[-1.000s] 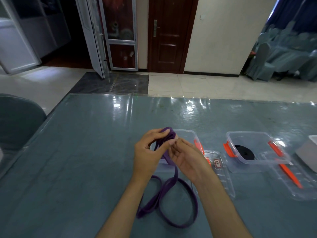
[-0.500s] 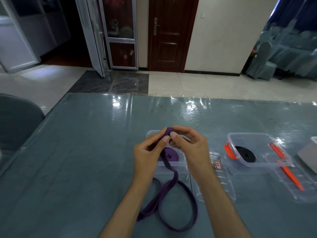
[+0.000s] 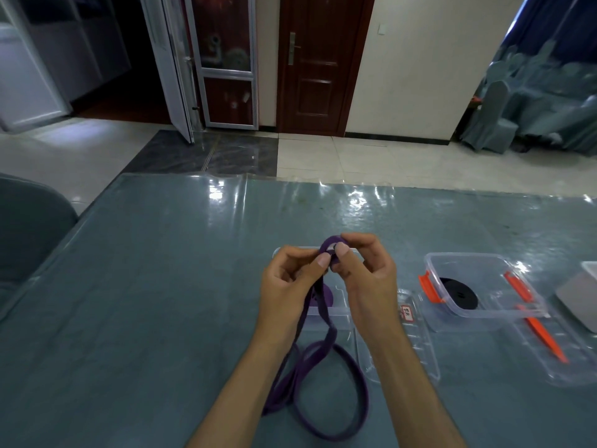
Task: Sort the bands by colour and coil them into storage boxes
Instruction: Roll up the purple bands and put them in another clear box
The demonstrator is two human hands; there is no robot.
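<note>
Both my hands hold a purple band above a clear storage box. My left hand and my right hand pinch its small coiled end between thumbs and fingers. The rest of the band hangs down and lies in loose loops on the table toward me. A coiled purple band sits inside the box under my hands. To the right, a second clear box with orange clips holds a coiled black band.
A clear lid lies right of the purple box. Another lid with an orange strip lies by the black band's box. A white box is at the right edge. A grey chair stands left of the table.
The coil at my fingertips has grown slightly as I wind it. My hands have turned around it, staying above the box, and the loose loops have shifted a little.
</note>
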